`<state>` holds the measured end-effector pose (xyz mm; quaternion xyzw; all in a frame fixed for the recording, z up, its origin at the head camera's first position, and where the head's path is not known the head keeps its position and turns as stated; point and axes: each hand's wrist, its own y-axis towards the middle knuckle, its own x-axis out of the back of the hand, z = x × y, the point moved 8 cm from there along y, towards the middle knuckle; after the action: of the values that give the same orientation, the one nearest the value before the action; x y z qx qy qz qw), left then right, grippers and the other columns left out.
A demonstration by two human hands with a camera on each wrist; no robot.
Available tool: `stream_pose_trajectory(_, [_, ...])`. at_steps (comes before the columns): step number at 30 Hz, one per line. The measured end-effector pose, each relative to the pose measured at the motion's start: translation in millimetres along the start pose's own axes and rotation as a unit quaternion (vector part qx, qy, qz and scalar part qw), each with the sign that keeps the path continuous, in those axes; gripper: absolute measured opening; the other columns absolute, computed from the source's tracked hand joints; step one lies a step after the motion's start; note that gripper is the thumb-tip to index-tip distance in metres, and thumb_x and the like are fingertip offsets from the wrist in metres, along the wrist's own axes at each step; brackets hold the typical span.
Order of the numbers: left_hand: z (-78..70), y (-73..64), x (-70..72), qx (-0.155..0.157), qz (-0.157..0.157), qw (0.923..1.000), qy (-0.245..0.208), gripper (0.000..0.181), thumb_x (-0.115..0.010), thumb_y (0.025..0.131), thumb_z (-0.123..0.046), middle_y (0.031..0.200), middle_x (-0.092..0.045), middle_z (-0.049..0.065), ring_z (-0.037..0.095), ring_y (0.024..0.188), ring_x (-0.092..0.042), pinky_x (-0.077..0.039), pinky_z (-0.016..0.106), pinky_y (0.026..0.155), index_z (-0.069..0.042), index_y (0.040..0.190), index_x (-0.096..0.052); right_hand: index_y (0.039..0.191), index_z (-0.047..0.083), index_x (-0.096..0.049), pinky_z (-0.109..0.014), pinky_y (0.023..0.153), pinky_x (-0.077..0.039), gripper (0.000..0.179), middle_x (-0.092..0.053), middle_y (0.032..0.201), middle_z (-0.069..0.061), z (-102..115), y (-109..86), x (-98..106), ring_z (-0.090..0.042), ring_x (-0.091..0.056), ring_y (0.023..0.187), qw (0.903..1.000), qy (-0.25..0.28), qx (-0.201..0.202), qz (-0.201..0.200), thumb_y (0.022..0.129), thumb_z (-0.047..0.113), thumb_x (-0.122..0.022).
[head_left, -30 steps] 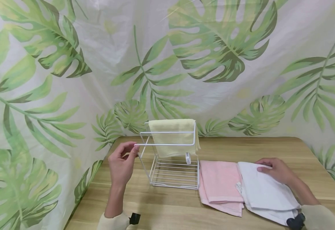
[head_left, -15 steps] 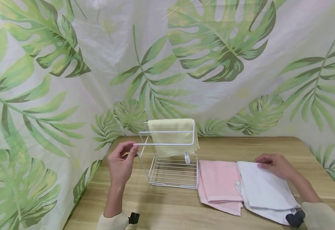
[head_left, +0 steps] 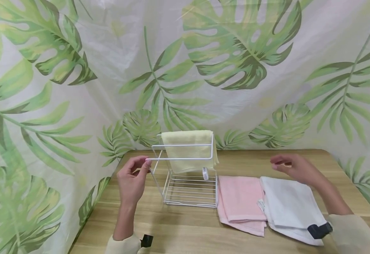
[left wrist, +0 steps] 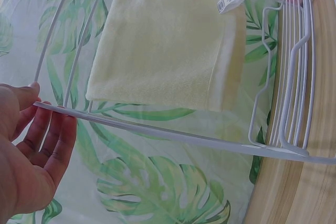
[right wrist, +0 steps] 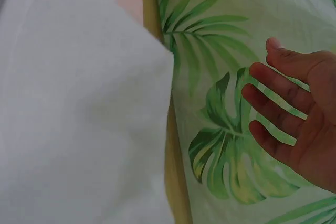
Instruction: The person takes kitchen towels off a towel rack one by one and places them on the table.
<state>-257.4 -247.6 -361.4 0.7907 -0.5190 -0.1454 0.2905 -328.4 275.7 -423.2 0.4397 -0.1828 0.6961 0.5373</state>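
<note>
My left hand (head_left: 133, 180) pinches the front left corner of a white wire rack (head_left: 185, 159), thumb and fingers on its top bar. Over the rack's rear bar hangs a yellow towel (head_left: 188, 150), its printed label dangling at the lower right; the left wrist view shows the towel (left wrist: 163, 48) behind the frame. To the right of the rack lies a folded pink towel (head_left: 242, 199), and beside it a folded white towel (head_left: 289, 204). My right hand (head_left: 296, 167) hovers over the far edge of the white towel, fingers loosely bent and holding nothing.
Everything stands on a wooden table (head_left: 185, 225). A leaf-print curtain (head_left: 235, 106) hangs behind the table and along its left side. Black wrist cameras sit at both cream sleeves (head_left: 353, 229).
My right hand has lifted off the white towel and moved up and slightly left. The left hand keeps its grip on the rack, and the towels lie as before.
</note>
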Motion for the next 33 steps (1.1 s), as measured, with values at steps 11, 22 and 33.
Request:
stream_pose_trajectory(11, [2.0, 0.0, -1.0, 0.006, -0.002, 1.0000, 0.002, 0.010, -0.079, 0.096, -0.001, 0.086, -0.073, -0.010, 0.015, 0.075, -0.075, -0.067, 0.021, 0.066, 0.004, 0.105, -0.077, 0.136, 0.008, -0.071, -0.056, 0.099, -0.064, 0.035, -0.077, 0.129, -0.011, 86, 33.5, 21, -0.033, -0.074, 0.119, 0.9948, 0.023, 0.087, -0.048, 0.104, 0.019, -0.074])
stream_pose_trajectory(22, [-0.6, 0.8, -1.5, -0.002, -0.001, 1.0000, -0.002, 0.010, -0.079, 0.096, 0.001, 0.086, -0.073, -0.012, 0.003, 0.074, -0.073, -0.066, 0.020, 0.065, 0.006, 0.105, -0.076, 0.144, 0.007, -0.065, -0.055, 0.106, -0.061, 0.047, -0.070, 0.142, -0.015, 170, 74.3, 29, -0.035, -0.068, 0.131, 0.9862, 0.025, 0.157, -0.046, 0.101, 0.020, -0.077])
stream_pose_trajectory(33, [0.0, 0.4, -0.9, 0.006, -0.002, 1.0000, -0.001, 0.011, -0.079, 0.096, 0.000, 0.085, -0.073, -0.012, 0.008, 0.073, -0.074, -0.066, 0.018, 0.065, 0.006, 0.104, -0.076, 0.145, 0.006, -0.065, -0.050, 0.106, -0.063, 0.051, -0.067, 0.148, -0.014, 209, 100.0, 19, -0.034, -0.065, 0.135, 0.9774, 0.064, 0.194, -0.056, 0.099, 0.018, -0.080])
